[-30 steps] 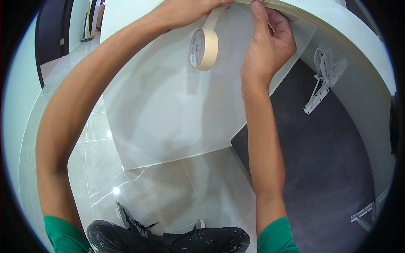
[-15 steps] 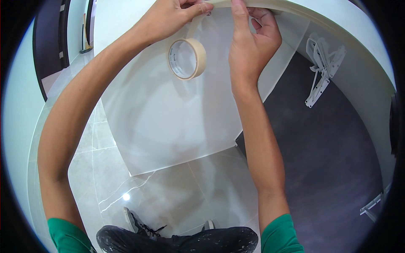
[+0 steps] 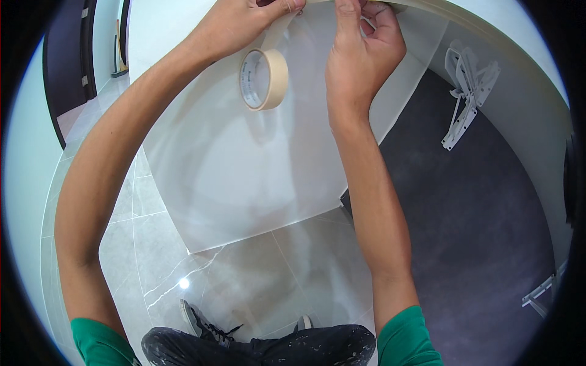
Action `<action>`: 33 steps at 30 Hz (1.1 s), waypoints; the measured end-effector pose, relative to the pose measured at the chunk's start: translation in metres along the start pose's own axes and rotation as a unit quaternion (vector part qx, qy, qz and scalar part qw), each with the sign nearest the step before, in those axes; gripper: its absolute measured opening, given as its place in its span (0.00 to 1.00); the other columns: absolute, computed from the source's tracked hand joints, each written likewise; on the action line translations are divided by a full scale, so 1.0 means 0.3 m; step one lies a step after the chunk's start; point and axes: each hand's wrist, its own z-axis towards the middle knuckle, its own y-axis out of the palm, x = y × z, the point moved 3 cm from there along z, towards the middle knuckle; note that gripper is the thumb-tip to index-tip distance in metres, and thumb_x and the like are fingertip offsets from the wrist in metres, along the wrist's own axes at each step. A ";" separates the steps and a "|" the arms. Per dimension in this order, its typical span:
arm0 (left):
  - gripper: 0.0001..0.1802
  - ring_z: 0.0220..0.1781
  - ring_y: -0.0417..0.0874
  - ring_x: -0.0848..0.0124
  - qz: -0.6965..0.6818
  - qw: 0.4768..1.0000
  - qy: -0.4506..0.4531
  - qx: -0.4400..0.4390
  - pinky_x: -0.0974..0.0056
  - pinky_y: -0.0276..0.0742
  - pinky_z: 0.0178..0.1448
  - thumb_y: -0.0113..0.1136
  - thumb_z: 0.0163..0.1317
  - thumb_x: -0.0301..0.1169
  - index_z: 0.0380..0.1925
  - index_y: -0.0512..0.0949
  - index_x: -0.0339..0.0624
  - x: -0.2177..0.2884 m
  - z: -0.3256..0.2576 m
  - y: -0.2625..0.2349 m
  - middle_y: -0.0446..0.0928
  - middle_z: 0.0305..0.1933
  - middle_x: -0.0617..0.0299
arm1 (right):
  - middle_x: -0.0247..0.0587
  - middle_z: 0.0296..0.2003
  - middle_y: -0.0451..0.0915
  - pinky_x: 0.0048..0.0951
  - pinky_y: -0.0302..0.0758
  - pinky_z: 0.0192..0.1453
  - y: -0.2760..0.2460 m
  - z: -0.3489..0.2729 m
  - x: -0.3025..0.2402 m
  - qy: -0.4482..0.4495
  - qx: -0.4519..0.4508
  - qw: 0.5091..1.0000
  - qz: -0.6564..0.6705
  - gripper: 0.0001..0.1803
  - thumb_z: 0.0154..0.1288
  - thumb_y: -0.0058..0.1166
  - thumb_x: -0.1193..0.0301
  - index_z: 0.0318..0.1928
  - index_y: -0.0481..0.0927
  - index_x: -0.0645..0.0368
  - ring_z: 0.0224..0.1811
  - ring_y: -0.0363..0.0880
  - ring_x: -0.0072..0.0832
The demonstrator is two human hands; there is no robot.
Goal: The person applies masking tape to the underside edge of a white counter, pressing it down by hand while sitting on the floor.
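A roll of masking tape hangs in the air in front of a white sheet, its unwound strip running up toward my left hand. That hand is closed at the top edge of the picture, thumb and fingers pinching the tape. My right hand is closed just to the right, thumb up and fingers curled, gripping the tape along the edge of the white surface. The far fingertips of both hands are partly cut off or hidden.
White folding brackets are fixed to the wall at right, above a dark panel or surface. Another bracket sits lower right. Grey tiled floor lies under my feet. A dark door stands at far left.
The tape roll has swung slightly left and up, turning a little. Both hands have shifted slightly up in the picture and stay closed on the tape.
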 end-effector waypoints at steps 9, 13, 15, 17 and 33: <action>0.15 0.29 0.74 0.80 0.001 1.000 -0.004 -0.001 0.69 0.72 0.35 0.59 0.75 0.36 0.35 0.86 0.37 -0.011 0.004 0.002 0.80 0.27 0.68 | 0.37 0.33 0.84 0.31 0.74 0.52 0.003 -0.008 0.002 -0.007 0.006 1.000 0.012 0.10 0.73 0.63 0.69 0.38 0.84 0.65 0.41 0.79 0.24; 0.14 0.27 0.73 0.80 -0.005 1.000 -0.019 0.000 0.69 0.71 0.33 0.59 0.75 0.36 0.34 0.86 0.38 -0.008 0.003 0.007 0.80 0.26 0.68 | 0.37 0.34 0.84 0.29 0.73 0.52 0.002 -0.005 0.014 0.000 0.006 1.000 0.026 0.09 0.73 0.63 0.70 0.39 0.84 0.65 0.41 0.79 0.23; 0.15 0.27 0.73 0.80 -0.010 1.000 -0.019 0.001 0.69 0.70 0.33 0.59 0.75 0.36 0.34 0.86 0.38 -0.010 0.002 0.006 0.80 0.26 0.69 | 0.37 0.34 0.84 0.29 0.73 0.52 0.003 -0.002 0.015 0.005 0.004 1.000 0.030 0.09 0.73 0.63 0.70 0.39 0.84 0.65 0.41 0.79 0.23; 0.15 0.26 0.72 0.80 -0.006 1.000 -0.018 -0.004 0.69 0.70 0.33 0.59 0.75 0.36 0.34 0.86 0.38 -0.008 0.002 0.004 0.79 0.26 0.69 | 0.37 0.35 0.84 0.29 0.73 0.52 0.002 -0.002 0.010 0.011 0.002 1.000 0.028 0.09 0.73 0.63 0.70 0.39 0.84 0.65 0.41 0.79 0.23; 0.16 0.27 0.71 0.79 0.013 1.000 -0.004 0.005 0.68 0.68 0.33 0.60 0.74 0.37 0.32 0.85 0.37 -0.005 0.015 -0.010 0.78 0.25 0.70 | 0.36 0.31 0.83 0.30 0.72 0.48 0.019 -0.010 -0.017 0.012 0.024 1.000 -0.016 0.12 0.74 0.62 0.67 0.37 0.83 0.66 0.37 0.76 0.22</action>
